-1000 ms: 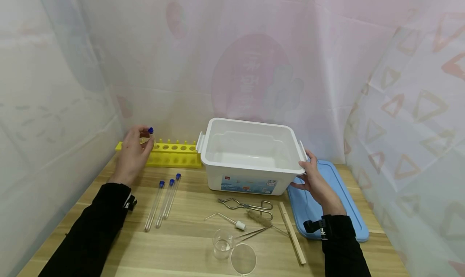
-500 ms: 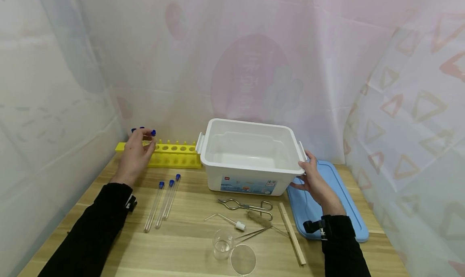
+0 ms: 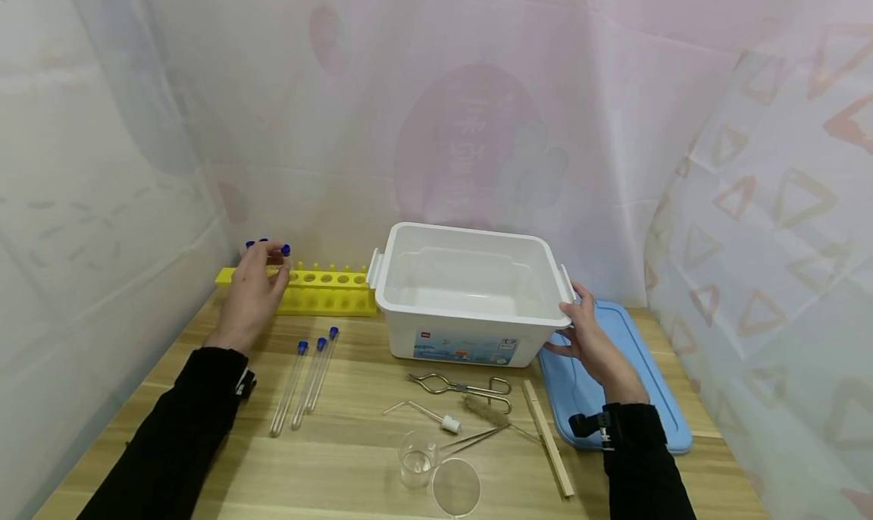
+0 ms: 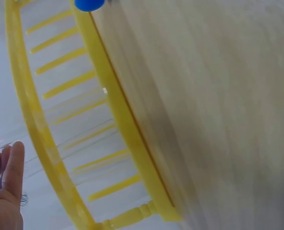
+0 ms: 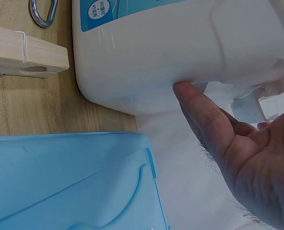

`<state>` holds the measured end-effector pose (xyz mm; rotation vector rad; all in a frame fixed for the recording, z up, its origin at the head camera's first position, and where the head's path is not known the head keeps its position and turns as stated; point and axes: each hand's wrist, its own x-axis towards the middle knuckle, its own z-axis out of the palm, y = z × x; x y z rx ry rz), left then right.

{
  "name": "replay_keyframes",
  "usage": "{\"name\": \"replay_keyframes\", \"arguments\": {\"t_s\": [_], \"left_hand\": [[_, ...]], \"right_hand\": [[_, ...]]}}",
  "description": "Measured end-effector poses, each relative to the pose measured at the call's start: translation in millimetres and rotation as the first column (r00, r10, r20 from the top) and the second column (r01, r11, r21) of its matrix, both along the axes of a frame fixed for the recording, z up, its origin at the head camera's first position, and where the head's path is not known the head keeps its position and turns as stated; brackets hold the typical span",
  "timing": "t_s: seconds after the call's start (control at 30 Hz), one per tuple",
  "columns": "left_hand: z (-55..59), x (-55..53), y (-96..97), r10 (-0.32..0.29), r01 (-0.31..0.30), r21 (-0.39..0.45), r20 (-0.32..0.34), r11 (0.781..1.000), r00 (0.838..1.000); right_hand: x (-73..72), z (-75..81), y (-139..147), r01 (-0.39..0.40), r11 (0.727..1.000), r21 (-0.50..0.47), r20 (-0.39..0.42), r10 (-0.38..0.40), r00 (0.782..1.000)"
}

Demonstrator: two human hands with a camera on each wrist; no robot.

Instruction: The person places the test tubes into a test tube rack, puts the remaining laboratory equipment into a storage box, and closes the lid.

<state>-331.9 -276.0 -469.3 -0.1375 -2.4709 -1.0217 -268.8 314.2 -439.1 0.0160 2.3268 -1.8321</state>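
Blue-stoppered test tube [image 3: 286, 250] fingertip-pinched upright by left hand [image 3: 251, 286] at yellow test-tube rack [image 3: 327, 302]; white bin [image 3: 470, 324] gripped by right hand [image 3: 595, 342].

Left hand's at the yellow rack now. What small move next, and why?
Probably ease the left hand off the blue-capped tube it seems to pinch: in the left wrist view, clear tubes seem to reach the lower rail of the yellow rack, and three more capped tubes lie on the tabletop.
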Motion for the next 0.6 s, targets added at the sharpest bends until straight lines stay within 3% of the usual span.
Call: {"name": "replay_keyframes", "arguments": {"t_s": [0.6], "left_hand": [[20.1,25.0,0.1,-0.003,0.003,-0.096,-0.001,0.995,1.0]], "right_hand": [[2.3,0.0,1.0,-0.016,1.0,0.005,-0.014,0.016,1.0]]}}
